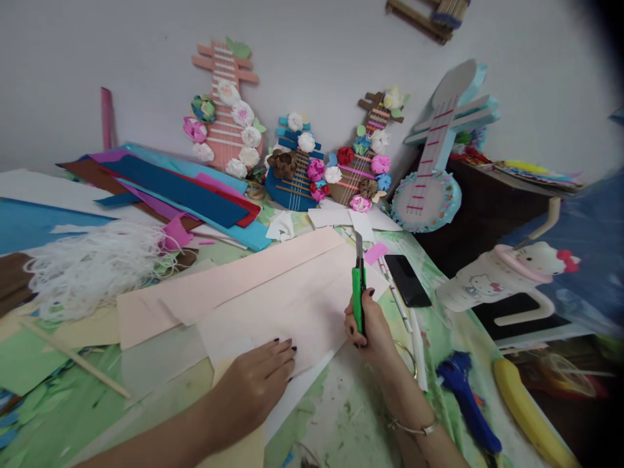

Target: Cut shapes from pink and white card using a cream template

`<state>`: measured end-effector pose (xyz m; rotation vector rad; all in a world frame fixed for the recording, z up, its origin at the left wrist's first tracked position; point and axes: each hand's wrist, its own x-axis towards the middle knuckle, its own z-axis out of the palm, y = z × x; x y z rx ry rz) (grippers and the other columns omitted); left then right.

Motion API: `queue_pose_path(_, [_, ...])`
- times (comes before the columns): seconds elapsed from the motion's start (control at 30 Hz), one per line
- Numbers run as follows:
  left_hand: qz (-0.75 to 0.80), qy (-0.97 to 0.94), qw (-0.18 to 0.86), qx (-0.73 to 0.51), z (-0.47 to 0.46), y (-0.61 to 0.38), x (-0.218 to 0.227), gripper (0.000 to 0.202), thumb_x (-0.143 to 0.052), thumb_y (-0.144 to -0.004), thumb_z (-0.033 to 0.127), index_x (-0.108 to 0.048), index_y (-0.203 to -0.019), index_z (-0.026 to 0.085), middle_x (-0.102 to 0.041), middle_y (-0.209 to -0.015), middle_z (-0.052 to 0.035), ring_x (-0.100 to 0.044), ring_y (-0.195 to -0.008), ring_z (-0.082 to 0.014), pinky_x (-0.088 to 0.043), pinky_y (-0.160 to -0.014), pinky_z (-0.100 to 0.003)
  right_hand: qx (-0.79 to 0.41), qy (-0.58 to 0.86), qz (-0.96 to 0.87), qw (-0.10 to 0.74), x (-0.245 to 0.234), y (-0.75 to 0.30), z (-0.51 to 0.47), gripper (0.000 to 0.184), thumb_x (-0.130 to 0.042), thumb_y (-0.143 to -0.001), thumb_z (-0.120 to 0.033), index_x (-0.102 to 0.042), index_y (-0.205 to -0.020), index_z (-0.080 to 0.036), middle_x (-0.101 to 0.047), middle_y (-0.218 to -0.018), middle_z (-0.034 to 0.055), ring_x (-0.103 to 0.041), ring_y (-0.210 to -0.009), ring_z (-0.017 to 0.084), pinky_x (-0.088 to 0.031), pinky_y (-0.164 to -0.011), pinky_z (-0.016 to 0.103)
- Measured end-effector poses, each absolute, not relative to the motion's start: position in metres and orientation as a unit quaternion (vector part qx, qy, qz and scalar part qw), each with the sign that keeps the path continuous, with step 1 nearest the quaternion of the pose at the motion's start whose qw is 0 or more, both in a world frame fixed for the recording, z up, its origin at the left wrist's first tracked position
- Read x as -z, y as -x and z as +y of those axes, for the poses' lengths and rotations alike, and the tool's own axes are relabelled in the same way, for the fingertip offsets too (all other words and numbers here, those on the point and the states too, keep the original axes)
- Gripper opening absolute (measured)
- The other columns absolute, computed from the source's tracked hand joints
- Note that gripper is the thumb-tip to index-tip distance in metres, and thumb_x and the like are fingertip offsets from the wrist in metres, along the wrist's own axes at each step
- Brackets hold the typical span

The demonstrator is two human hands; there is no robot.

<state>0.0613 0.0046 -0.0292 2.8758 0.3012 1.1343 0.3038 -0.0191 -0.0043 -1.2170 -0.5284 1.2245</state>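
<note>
My right hand point(368, 322) is wrapped round a green utility knife point(358, 292), whose long blade is out and points up and away from me. The knife is raised over the right side of a pale pink sheet of paper point(273, 302). My left hand point(260, 374) lies flat on the near edge of that sheet, fingers stretched out. Across the sheet's far side runs a separate pale pink strip point(195, 286). White paper point(292, 403) shows from beneath the near edge.
Several flower-covered paper instruments, such as a pink one point(227, 130), lean against the wall. White string point(102, 266) and coloured sheets point(180, 185) lie left. At right are a phone point(407, 279), a white tumbler point(492, 279), a blue glue gun point(465, 396) and a banana point(529, 409).
</note>
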Motion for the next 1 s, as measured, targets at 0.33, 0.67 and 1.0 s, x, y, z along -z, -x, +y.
queue_pose_path(0.33, [0.104,-0.924,0.066,-0.362,0.007,-0.060,0.031,0.023,-0.047,-0.095,0.009,-0.066,-0.108,0.008,-0.076,-0.103,-0.0128,-0.074,-0.100,-0.0254,-0.063,-0.088,-0.039,-0.476,0.505,-0.279,0.663,-0.002,-0.309,-0.015,0.043,-0.082,-0.065,-0.052,-0.064,-0.082,-0.017,-0.056,-0.065,-0.0034,-0.051,-0.048,0.006,-0.040,-0.047,0.021])
queue_pose_path(0.67, [0.163,-0.889,0.202,-0.378,0.011,-0.058,0.028,0.025,-0.048,-0.097,0.016,-0.072,-0.105,0.014,-0.078,-0.104,-0.0071,-0.075,-0.097,-0.0177,-0.059,-0.090,-0.026,-0.422,0.584,-0.319,0.616,0.007,-0.320,-0.014,0.041,-0.069,-0.076,-0.058,-0.057,-0.074,-0.019,-0.042,-0.042,-0.0085,-0.034,-0.031,0.006,-0.024,-0.030,0.018])
queue_pose_path(1.0, [0.401,-0.724,0.375,-0.418,0.073,-0.035,0.006,0.029,-0.061,-0.088,0.038,-0.074,-0.077,0.015,-0.072,-0.071,-0.0021,-0.064,-0.061,-0.0150,-0.047,-0.050,-0.021,-0.223,0.676,-0.573,0.406,-0.017,-0.316,-0.002,0.025,-0.065,-0.083,-0.043,-0.064,-0.098,-0.023,-0.053,-0.067,-0.0040,-0.049,-0.058,0.013,-0.038,-0.055,0.025])
